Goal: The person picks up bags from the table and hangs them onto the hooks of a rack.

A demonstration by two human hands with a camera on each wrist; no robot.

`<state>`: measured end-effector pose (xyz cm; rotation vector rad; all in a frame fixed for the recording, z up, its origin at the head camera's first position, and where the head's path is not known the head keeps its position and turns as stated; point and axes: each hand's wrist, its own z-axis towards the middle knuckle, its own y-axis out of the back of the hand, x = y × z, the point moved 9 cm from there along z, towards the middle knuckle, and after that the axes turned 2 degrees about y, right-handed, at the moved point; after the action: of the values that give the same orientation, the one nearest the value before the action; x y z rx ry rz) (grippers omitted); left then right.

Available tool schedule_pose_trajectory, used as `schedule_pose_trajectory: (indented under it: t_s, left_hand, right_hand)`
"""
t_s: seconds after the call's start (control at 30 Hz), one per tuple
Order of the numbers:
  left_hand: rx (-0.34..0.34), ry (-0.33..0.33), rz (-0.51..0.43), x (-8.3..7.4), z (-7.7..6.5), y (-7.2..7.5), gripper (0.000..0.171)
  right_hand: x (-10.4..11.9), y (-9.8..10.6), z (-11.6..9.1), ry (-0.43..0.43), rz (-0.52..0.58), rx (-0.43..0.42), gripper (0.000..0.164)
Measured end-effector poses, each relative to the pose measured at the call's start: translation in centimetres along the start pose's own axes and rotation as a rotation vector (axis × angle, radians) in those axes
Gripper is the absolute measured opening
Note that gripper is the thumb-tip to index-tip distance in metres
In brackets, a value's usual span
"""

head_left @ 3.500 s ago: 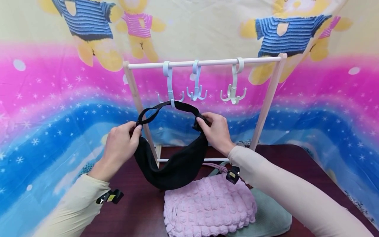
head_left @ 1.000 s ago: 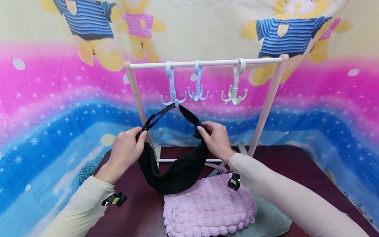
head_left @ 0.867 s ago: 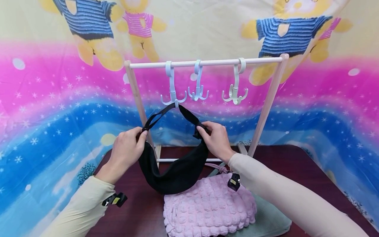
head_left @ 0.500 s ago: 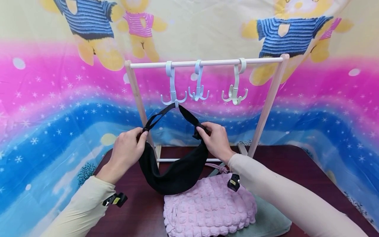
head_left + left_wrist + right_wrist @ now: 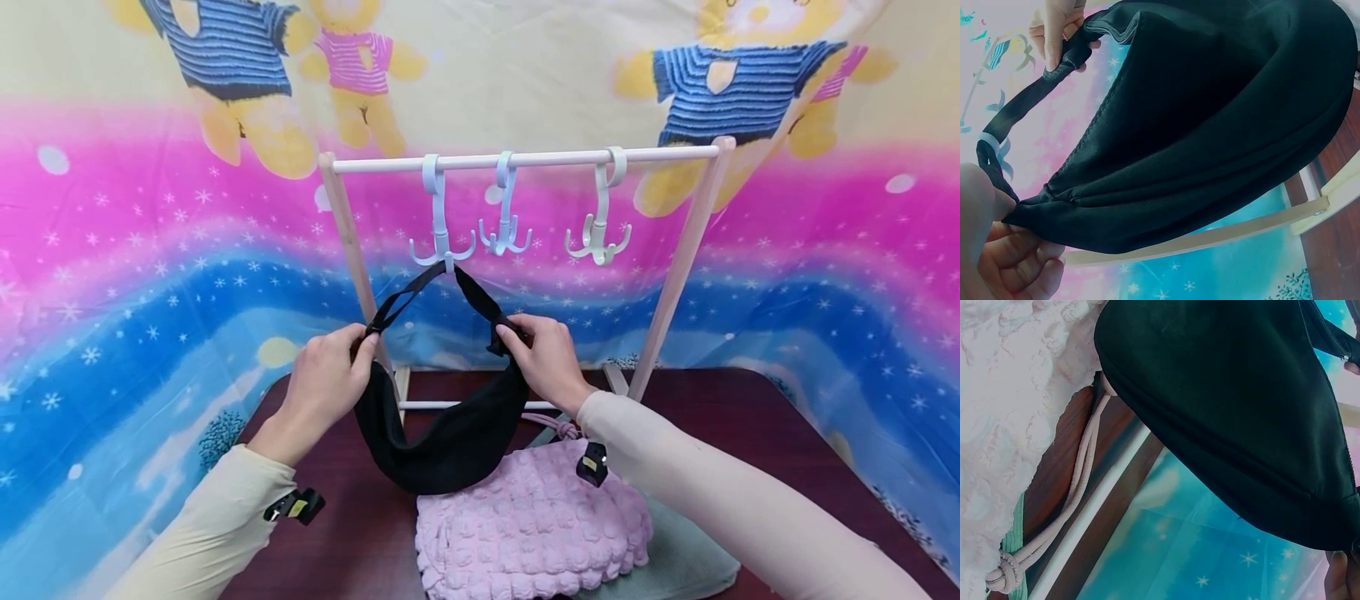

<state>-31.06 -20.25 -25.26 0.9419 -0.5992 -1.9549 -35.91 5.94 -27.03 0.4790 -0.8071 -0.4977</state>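
Observation:
A black shoulder bag [image 5: 442, 454] hangs in front of the rack, its strap [image 5: 478, 297] looped over the front prong of the leftmost blue hook [image 5: 439, 225]. The strap runs up to the prong in a peak from both sides. My left hand [image 5: 326, 375] pinches the bag where the strap meets its left end. At the opposite end my right hand [image 5: 551, 358] pinches the strap between thumb and fingers. The left wrist view shows the bag body [image 5: 1210, 125] sagging between both hands. In the right wrist view most of my right hand is out of frame.
A pink puffy bag [image 5: 532, 525] lies below on the dark red table [image 5: 337, 533], partly over a grey-green bag [image 5: 690, 554]. The wooden rack [image 5: 675, 275] also carries another blue hook [image 5: 504, 225] and a pale green hook [image 5: 598, 225]. A patterned cloth hangs behind.
Since the oldest frame, both hands have come down slightly, and the strap has gone from a rounded arc to a peak at the prong. Over the last second almost nothing has moved.

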Motion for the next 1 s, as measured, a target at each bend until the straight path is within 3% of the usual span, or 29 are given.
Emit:
schedule_pose_trajectory:
  t_s: [1.0]
  left_hand:
    - [0.041,0.004,0.015,0.02,-0.48,-0.97,0.023]
  right_hand:
    - [-0.14,-0.72,-0.36,-0.03,0.026,0.061,0.026]
